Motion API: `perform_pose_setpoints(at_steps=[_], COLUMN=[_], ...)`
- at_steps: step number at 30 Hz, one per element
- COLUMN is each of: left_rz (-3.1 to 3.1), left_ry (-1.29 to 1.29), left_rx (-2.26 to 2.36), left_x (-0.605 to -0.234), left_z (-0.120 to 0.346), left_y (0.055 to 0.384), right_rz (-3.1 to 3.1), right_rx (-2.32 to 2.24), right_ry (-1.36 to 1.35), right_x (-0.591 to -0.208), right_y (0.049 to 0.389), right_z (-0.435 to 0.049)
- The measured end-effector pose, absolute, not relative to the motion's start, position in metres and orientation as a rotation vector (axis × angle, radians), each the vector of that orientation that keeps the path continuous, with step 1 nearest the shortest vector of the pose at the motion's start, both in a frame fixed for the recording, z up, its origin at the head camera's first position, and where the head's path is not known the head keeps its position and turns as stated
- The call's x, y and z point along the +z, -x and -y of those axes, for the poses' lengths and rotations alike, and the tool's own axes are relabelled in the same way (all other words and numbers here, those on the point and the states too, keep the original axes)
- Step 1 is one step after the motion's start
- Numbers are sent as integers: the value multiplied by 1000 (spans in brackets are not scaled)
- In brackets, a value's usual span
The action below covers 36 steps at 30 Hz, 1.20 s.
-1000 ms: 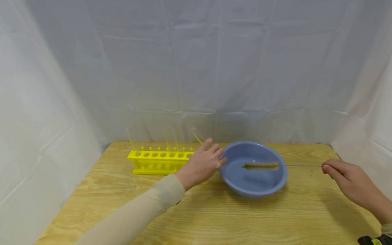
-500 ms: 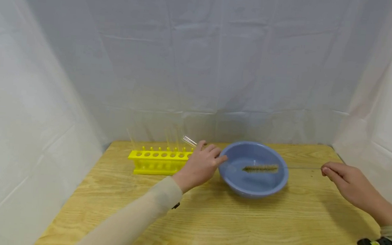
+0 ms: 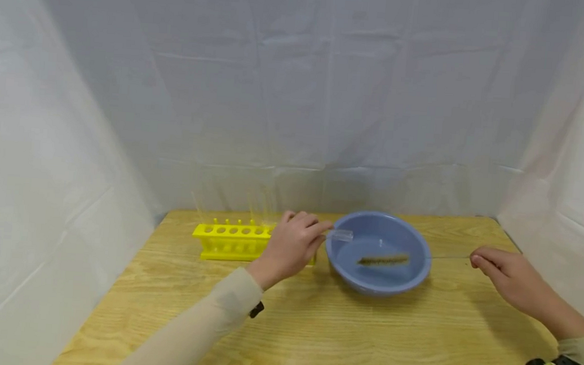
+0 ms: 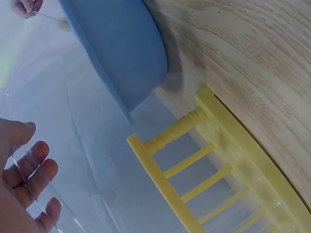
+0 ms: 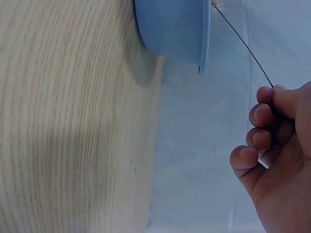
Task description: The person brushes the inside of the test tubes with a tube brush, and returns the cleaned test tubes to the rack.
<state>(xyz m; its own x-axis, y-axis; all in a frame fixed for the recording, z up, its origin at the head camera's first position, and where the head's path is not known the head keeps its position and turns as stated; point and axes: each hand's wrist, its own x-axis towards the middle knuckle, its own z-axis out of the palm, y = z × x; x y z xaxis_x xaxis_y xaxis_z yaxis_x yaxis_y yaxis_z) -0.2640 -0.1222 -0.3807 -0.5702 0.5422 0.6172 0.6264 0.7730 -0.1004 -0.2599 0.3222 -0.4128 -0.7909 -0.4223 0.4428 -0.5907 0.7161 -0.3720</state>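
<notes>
My left hand holds a clear glass test tube level, and the tube's end sticks out over the left rim of the blue basin. In the left wrist view, the fingers are bent around the tube. My right hand pinches the twisted wire handle of a test tube brush between thumb and forefinger. The brush's brown bristle head hangs over the basin, apart from the tube and pointing left towards it.
Left of the basin stands a yellow test tube rack with several clear tubes upright in it; my left hand hides its right end. The wooden table has white sheeting behind and at both sides.
The test tube in my left hand has swung from pointing up and left to lying level towards the right, over the basin. The brush has shifted slightly left and towards me.
</notes>
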Motion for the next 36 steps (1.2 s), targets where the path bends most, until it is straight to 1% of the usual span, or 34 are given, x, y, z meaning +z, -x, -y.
perform_pose_setpoints(at_steps=[10,18,26,36], left_rz=[2246,2124,2068,2101], left_ry=[726,555,357,136], left_rx=[-410,-627,-762,-775], left_x=[-371,-354,-341,-352], left_z=[138,174,220,255], left_y=[255,246,251,266], right_rz=[2595,2615,2597,2602], right_rx=[742,803,776,760], right_ry=[-803,-818,-803,-804], right_x=[-414,-417,-417,-416], right_y=[260,257,261,262], right_z=[-319,-315,-316,-315])
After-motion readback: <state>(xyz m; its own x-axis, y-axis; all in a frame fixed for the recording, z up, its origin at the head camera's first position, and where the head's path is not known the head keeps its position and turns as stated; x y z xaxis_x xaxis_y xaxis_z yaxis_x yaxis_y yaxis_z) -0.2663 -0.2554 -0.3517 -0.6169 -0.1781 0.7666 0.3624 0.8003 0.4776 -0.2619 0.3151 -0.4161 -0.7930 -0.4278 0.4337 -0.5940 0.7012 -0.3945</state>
